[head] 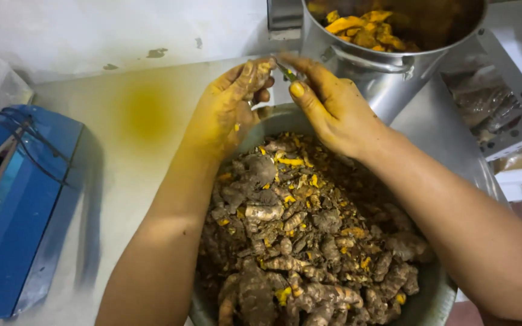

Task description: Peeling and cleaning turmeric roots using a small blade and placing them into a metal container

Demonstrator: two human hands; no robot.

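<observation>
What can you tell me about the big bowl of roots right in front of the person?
The bowl is round, grey metal, set on a pale table below both forearms. It is heaped with knobbly, soil-brown roots, several cut or broken to show bright orange-yellow flesh, mixed with peel scraps. The left hand and right hand, both stained yellow, are above its far rim. Its near edge runs out of view.

Left hand (232,102) and right hand (333,108) meet, fingertips pinched.
</observation>
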